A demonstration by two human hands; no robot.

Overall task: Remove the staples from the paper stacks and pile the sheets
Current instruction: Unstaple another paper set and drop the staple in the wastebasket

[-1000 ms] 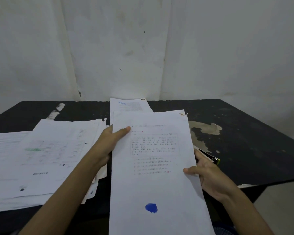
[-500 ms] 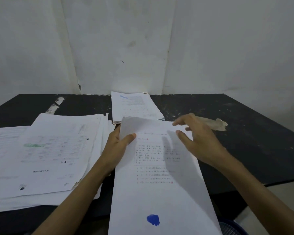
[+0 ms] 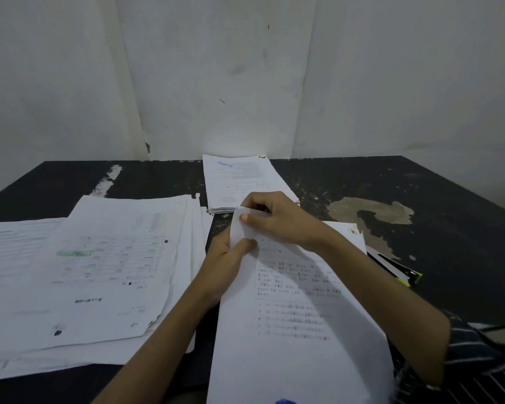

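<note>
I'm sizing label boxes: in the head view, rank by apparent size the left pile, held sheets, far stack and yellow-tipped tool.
Left pile
Held sheets, nearly as large and nearer the camera: order unsure
Far stack
Yellow-tipped tool

The right hand (image 3: 277, 220) covers the stack's (image 3: 298, 360) far corner, hiding whatever fastens it. Its print is too blurred to read. At nine o'clock, the pile (image 3: 70, 272) runs out of view.
</note>
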